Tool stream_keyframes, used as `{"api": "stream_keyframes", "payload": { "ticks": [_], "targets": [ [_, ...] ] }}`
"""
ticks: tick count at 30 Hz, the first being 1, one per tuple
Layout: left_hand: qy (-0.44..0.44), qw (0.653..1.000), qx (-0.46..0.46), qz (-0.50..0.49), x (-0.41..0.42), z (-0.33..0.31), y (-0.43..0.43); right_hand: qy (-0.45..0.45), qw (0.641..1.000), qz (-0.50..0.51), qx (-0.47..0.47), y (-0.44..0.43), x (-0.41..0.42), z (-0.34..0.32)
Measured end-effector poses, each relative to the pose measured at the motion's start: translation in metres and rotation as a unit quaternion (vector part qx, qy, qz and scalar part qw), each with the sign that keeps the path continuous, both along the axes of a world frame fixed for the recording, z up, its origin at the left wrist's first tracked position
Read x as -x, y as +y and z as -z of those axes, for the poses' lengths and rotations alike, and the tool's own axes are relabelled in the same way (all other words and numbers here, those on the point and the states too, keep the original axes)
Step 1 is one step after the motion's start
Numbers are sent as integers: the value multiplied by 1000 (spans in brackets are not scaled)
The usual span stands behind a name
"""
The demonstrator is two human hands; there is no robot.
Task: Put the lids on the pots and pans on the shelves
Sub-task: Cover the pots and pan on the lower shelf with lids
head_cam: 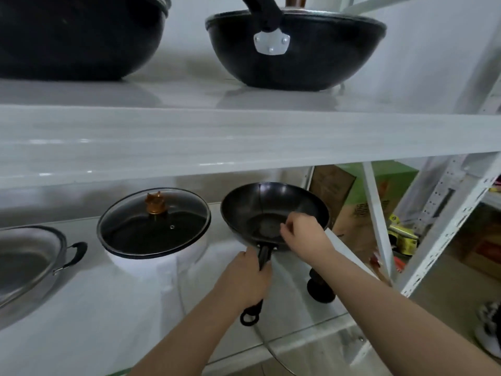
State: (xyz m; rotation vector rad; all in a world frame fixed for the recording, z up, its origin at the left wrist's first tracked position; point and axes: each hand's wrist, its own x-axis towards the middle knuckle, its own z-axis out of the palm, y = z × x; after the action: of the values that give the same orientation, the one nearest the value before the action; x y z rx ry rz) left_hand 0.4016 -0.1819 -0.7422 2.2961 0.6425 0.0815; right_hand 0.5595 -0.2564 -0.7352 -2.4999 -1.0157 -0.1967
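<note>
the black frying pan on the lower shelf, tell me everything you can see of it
The frying pan is a small, round, dark pan with a smooth, slightly glossy inside, empty and with no lid. It looks like coated metal. A straight black handle, riveted at the rim, points toward the camera and ends in a hanging loop. It is tilted, its far rim raised, over the lower shelf. The left hand grips the handle; the right hand reaches over the near rim into the bowl.

On the upper shelf (pixel 244 131) two woks stand side by side, the left wok (pixel 78 36) and the right wok (pixel 298 52). On the lower shelf (pixel 113 308), from left to right, are a steel pan (pixel 27 264), a pot (pixel 154 256) with a lid (pixel 154 221) on it, and a frying pan (pixel 273 210). Behind the frying pan, to the right, stand boxes (pixel 360 191)
</note>
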Motion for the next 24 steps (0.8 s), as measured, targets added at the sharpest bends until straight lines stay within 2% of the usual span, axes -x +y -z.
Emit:
{"api": "stream_keyframes", "payload": {
  "ticks": [2, 5, 9, 13, 17, 24],
  "targets": [
    [36, 999, 8, -4, -9, 5, -11, -8, 999, 14, 35, -16, -1, 4],
    [91, 995, -48, 3, -15, 10, -20, -5, 995, 34, 99, -42, -1, 17],
    [122, 988, -92, 8, -18, 11, -24, -13, 970, 91, 227, -69, 5, 38],
    [128, 984, -122, 15, -13, 12, -22, 57, 955, 149, 249, -76, 16, 53],
    [147, 980, -135, 19, -6, 13, -14, 9, 949, 130, 288, -78, 20, 55],
    [169, 968, -184, 12, 1, 9, -2, 45, 949, 134, 282, -75, 23, 48]
  ]
}}
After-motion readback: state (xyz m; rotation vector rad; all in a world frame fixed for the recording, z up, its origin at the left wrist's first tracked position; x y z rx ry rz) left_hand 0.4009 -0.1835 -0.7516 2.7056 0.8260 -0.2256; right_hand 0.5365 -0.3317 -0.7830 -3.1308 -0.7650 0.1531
